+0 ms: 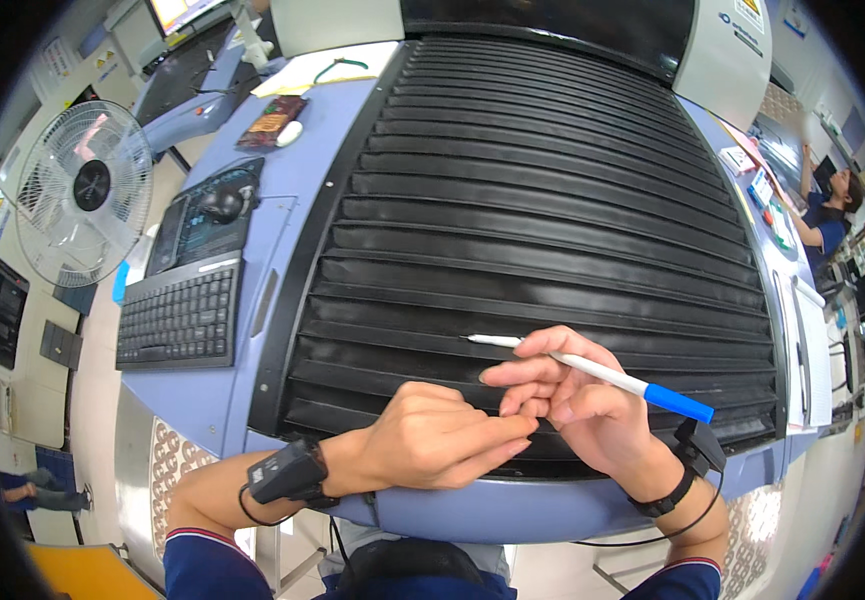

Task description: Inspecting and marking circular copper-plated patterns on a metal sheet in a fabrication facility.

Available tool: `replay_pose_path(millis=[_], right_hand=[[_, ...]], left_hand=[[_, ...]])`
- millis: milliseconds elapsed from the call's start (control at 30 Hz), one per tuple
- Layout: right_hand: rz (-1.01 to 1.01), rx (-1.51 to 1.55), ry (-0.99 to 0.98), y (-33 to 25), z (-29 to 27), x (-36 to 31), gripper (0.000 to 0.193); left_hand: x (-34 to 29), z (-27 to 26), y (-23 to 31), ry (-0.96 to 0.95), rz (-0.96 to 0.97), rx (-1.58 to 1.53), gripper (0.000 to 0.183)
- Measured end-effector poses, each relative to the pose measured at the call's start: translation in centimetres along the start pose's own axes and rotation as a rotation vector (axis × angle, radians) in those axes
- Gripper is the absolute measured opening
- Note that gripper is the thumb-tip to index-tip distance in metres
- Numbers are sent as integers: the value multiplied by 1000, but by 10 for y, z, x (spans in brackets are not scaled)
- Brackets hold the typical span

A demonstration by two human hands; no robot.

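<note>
A white pen (597,369) with a blue cap on its rear end lies through the fingers of my right hand (602,420). Its tip points left, over the black ribbed bellows cover (542,260). My left hand (437,440) is closed, knuckles up, and its fingertips meet those of my right hand at the near edge of the cover. Whatever may be pinched between the fingertips is too small or hidden to make out. Both wrists carry black straps; a dark box-shaped device (287,470) sits on the left one.
At left on the blue bench lie a black keyboard (177,315), a mouse (222,204) and a dark packet (272,120). Green-handled pliers (340,66) rest farther back. A fan (87,190) stands beyond the bench. A notebook (814,350) lies at right; another person (830,215) is farther off.
</note>
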State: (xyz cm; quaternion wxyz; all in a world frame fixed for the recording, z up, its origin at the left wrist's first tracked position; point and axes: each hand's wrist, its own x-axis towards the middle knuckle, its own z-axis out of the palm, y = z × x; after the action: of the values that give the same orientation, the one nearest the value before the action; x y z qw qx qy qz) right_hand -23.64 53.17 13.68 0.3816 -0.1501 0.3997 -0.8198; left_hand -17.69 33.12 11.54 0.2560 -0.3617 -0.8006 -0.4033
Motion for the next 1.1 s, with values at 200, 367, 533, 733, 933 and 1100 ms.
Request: replay_pose_path(millis=[200,367,533,733,933,1100], right_hand=[[-13,-25,1,1,0,1,58],[-29,-70,0,0,1,1,57],[-25,-66,22,-3,1,1,57],[-39,-60,-12,-3,5,1,54],[-9,-34,-11,-1,3,-1,54],[-11,-33,-18,0,3,-1,56]], left_hand=[[-2,-1,0,-18,13,2,14],[-2,1,-2,-25,21,32,10],[-1,5,-2,1,38,18,15],[-4,0,0,-23,45,18,22],[-3,-1,2,-62,50,-31,22],[-2,-1,1,-65,54,-18,22]])
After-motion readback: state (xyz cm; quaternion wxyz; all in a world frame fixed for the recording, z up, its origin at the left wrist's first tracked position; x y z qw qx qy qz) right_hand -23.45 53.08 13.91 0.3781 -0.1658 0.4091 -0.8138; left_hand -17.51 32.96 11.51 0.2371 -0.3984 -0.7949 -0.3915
